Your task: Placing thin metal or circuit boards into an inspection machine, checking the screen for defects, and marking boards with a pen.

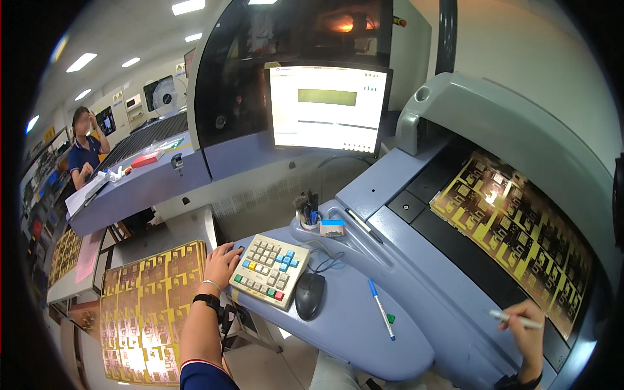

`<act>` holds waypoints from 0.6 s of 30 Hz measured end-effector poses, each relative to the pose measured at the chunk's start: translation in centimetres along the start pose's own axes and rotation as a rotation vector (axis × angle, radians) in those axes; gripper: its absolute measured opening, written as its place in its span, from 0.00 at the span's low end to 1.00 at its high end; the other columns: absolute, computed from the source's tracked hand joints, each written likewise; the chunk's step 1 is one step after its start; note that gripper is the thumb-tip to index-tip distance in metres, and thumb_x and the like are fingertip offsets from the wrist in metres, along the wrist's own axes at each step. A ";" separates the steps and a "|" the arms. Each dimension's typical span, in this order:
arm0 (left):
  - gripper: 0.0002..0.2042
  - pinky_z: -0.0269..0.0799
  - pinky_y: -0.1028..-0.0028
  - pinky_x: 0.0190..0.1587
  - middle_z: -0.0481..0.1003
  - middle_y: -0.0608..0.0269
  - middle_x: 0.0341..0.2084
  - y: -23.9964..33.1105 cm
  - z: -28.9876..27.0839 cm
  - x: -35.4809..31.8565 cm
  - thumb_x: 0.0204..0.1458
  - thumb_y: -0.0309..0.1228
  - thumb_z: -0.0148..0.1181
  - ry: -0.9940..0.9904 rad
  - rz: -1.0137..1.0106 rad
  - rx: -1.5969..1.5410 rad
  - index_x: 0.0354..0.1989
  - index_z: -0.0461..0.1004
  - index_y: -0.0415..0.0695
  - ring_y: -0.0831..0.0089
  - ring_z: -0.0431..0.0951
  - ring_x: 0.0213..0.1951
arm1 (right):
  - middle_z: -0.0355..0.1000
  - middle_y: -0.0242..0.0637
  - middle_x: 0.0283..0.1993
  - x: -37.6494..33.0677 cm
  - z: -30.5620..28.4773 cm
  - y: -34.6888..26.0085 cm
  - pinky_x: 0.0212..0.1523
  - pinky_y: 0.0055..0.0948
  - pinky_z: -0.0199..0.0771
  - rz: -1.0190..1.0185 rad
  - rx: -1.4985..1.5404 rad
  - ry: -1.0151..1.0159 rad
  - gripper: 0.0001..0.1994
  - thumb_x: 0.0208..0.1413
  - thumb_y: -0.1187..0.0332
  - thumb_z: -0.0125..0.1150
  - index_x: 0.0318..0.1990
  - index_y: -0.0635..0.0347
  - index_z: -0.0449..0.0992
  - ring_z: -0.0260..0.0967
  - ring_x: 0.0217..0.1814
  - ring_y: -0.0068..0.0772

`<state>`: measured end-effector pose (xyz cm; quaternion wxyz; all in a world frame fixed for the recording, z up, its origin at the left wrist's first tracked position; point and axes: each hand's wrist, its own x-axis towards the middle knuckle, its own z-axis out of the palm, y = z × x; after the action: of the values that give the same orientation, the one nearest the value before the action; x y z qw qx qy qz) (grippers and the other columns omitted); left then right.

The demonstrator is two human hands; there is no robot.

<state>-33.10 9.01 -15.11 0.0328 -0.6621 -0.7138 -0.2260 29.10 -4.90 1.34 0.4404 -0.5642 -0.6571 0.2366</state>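
My left hand [221, 263] lies at the left edge of the blue-grey console shelf [390, 351], fingers stretched out, just beside a beige keypad [270, 270] with coloured keys. Something small and dark shows by its fingertips. In my right hand [528, 328], closed in a pinch, is a white marker pen [499, 315]. That hand is over the front edge of the machine bed, close to a copper-and-yellow patterned circuit panel [513, 227] lying under the grey hood. A black mouse [310, 296] sits right of the keypad.
A blue-and-white marker [382, 309] lies on the shelf. Behind are a pen cup [307, 214] and a monitor [327, 107]. Another patterned panel [143, 312] lies low on the left. Far left, a person [84, 146] stands behind a blue-grey machine.
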 end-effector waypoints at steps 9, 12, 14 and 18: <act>0.14 0.52 0.61 0.61 0.68 0.65 0.54 -1.1 2.6 0.3 0.56 0.37 0.49 0.113 0.007 -0.058 0.48 0.75 0.56 0.63 0.63 0.59 | 0.75 0.47 0.33 -6.7 4.2 3.9 0.30 0.24 0.75 0.164 0.382 0.139 0.09 0.57 0.71 0.50 0.38 0.71 0.72 0.74 0.29 0.28; 0.14 0.52 0.61 0.61 0.69 0.62 0.54 -0.9 1.7 -0.4 0.55 0.35 0.48 0.102 0.001 -0.073 0.49 0.74 0.52 0.61 0.64 0.58 | 0.75 0.49 0.37 -6.4 4.4 3.6 0.31 0.24 0.75 0.115 0.384 0.161 0.12 0.61 0.70 0.47 0.43 0.71 0.71 0.74 0.30 0.28; 0.15 0.52 0.62 0.61 0.69 0.62 0.54 -0.7 1.7 -0.5 0.56 0.35 0.47 0.096 -0.017 -0.067 0.49 0.74 0.51 0.61 0.64 0.58 | 0.75 0.49 0.39 -6.0 4.4 3.6 0.31 0.23 0.74 0.115 0.385 0.193 0.13 0.61 0.69 0.46 0.45 0.72 0.70 0.74 0.31 0.28; 0.15 0.51 0.61 0.61 0.69 0.63 0.54 -0.7 1.4 -0.7 0.56 0.35 0.48 0.103 -0.043 -0.063 0.49 0.74 0.51 0.61 0.64 0.58 | 0.74 0.51 0.42 -5.5 5.4 4.0 0.32 0.23 0.73 0.100 0.386 0.190 0.15 0.62 0.66 0.44 0.49 0.70 0.68 0.73 0.31 0.28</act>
<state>-33.32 8.88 -16.83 0.0437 -0.6348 -0.7177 -0.2830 26.58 -8.12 -6.33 0.5877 -0.5211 -0.5263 0.3256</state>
